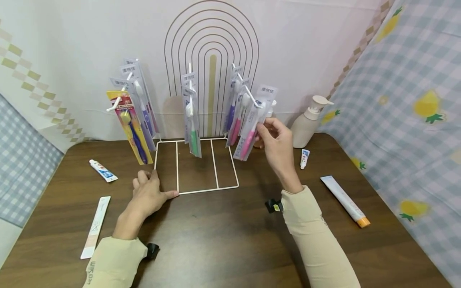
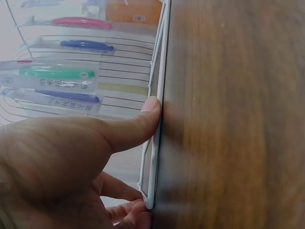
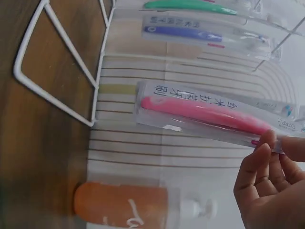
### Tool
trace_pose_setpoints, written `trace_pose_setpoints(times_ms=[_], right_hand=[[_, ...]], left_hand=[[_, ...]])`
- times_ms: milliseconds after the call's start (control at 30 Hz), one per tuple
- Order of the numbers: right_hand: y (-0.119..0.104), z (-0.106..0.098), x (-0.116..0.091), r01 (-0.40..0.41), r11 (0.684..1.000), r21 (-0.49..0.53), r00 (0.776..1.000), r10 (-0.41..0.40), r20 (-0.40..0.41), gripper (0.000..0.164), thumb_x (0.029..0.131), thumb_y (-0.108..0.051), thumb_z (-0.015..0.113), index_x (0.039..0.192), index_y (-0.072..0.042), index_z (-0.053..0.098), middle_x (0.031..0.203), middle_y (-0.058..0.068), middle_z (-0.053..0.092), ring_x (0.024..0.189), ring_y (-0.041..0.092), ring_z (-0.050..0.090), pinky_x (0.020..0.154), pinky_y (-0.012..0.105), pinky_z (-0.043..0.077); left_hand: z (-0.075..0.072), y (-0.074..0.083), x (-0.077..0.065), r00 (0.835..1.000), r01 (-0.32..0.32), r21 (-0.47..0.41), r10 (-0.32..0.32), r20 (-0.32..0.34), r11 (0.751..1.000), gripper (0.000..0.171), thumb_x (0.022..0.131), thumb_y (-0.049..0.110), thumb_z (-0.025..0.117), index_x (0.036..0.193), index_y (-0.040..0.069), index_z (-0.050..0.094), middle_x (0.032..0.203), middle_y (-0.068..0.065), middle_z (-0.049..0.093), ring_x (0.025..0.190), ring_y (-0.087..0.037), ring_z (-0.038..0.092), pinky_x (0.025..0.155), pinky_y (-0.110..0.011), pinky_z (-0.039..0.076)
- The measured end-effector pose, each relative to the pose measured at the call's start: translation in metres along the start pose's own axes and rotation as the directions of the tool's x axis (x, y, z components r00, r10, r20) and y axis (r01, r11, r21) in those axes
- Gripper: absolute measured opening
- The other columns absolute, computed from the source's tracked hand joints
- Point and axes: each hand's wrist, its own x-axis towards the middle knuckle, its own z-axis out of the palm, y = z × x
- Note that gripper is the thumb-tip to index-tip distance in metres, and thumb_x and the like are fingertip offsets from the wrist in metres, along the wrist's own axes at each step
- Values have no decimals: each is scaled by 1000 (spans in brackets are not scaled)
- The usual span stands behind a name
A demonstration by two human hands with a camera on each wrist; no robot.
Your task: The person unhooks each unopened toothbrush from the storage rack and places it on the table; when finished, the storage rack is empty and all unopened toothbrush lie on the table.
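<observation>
My right hand [image 1: 280,146] pinches the side of a packaged pink toothbrush [image 1: 248,138], which is at the front tip of the right hook on a white wire display rack [image 1: 227,187]. In the right wrist view, thumb and fingers grip the clear pack [image 3: 205,112] near its brush-head end. My left hand [image 1: 145,196] holds the rack's front left base corner, thumb on the front bar [image 2: 156,148] and fingers by the left side. Packaged toothbrushes hang on the left, middle and right hooks; a yellow-carded blue one [image 1: 135,134] is frontmost on the left, a green one [image 1: 193,138] in the middle.
A cream pump bottle [image 1: 304,130] stands right of the rack, and an orange pump bottle [image 3: 124,205] behind the right hand. Small tubes [image 1: 103,171] [image 1: 304,159] lie on either side. A long orange-capped tube [image 1: 345,202] lies right, a flat white packet [image 1: 95,228] left.
</observation>
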Motion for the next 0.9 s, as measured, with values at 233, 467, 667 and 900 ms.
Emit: trace_pose_setpoints(times_ms=[233, 467, 667, 900], right_hand=[[26, -13, -3, -147, 983, -113, 988, 151, 33, 21, 109, -3, 72, 126, 10, 73, 76, -15, 70, 61, 3, 60, 57, 19, 50], [71, -18, -15, -345, 911, -226, 931, 363, 43, 22, 107, -4, 73, 122, 13, 77, 69, -9, 66, 61, 5, 59, 58, 19, 50], [99, -11, -24, -440, 829, -346, 866, 493, 78, 22, 107, -6, 74, 119, 11, 80, 72, -6, 67, 65, 6, 59, 58, 18, 48], [106, -7, -24, -429, 786, -445, 838, 530, 129, 18, 106, -7, 74, 110, 9, 82, 72, -3, 65, 66, 6, 58, 61, 18, 50]], left_hand=[[0, -1, 0, 1000, -11, 7, 11, 5, 1000, 125, 99, 49, 89, 171, -23, 18, 157, -46, 28, 122, -53, 31, 104, -66, 43], [0, -1, 0, 1000, -14, 9, 14, 7, 1000, 125, 99, 49, 89, 172, -23, 17, 158, -46, 28, 122, -53, 31, 106, -67, 42], [0, -1, 0, 1000, -6, 6, 6, 11, 1000, 126, 99, 50, 89, 172, -23, 17, 158, -46, 27, 124, -55, 31, 109, -69, 41], [0, -2, 0, 1000, -10, -1, 10, 1, 1000, 124, 100, 49, 88, 172, -23, 17, 158, -46, 28, 126, -56, 31, 112, -72, 39]])
